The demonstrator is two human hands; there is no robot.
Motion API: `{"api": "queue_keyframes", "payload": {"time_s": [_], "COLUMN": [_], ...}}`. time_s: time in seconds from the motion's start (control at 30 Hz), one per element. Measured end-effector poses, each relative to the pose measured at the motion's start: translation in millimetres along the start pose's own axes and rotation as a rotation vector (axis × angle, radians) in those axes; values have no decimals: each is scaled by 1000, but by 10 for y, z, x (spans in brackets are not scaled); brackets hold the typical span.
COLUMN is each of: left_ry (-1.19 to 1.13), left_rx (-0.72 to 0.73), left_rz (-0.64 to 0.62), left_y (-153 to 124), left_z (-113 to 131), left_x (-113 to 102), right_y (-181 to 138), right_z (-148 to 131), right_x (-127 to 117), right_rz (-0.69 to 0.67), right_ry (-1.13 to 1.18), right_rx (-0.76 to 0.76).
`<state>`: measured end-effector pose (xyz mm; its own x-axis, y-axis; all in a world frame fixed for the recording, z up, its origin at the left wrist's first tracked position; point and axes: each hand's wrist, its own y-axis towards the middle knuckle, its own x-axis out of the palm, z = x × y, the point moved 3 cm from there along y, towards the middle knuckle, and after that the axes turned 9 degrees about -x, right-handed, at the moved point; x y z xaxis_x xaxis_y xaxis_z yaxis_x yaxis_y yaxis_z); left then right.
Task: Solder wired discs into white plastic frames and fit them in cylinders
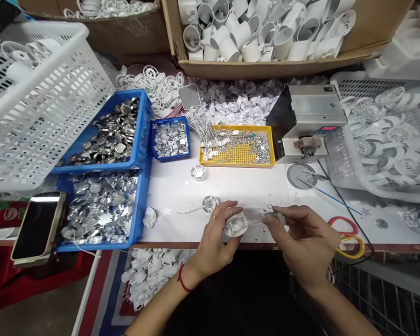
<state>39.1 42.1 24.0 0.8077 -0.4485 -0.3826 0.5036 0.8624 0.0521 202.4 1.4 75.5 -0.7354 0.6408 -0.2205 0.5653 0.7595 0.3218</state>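
Note:
Near the table's front edge, my left hand (217, 233) has its fingers around a small round white plastic part (236, 225). A thin pale cord (255, 221) runs from that part across to my right hand (297, 238). My right hand's thumb and fingers are pinched on the cord's far end, where a small greyish piece (280, 217) shows partly between the fingertips; its kind is unclear. Just behind my left hand lies a similar round part (210, 204) with a cord stretching left. Farther back is another round white part (198, 172).
Blue trays (140, 219) of shiny metal pieces stand left, beside a phone (38, 226). Behind are a small blue tray (170, 156), a yellow tray (238, 164) and a metal machine (311, 112). Scissors (353, 245) and a white basket (385, 186) are at right.

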Motion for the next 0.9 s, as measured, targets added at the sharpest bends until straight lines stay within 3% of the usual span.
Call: {"api": "queue_keyframes", "payload": {"time_s": [0.2,0.5,0.77,0.9], "left_ry": [115,104,263,352], "left_rx": [63,101,53,29], "left_rz": [-20,53,270,328], "left_y": [-35,-49,-12,4], "left_z": [-7,-22,27,49], "left_x": [18,22,-11,-31], "right_y": [23,23,-141,-146], "right_z": [24,62,58,19], "right_x": [4,3,27,3], "right_rz": [-20,19,41,20], "right_ry": [-78,-72,-146,-114], "right_rx": [-36,-61,-213,-205]}}
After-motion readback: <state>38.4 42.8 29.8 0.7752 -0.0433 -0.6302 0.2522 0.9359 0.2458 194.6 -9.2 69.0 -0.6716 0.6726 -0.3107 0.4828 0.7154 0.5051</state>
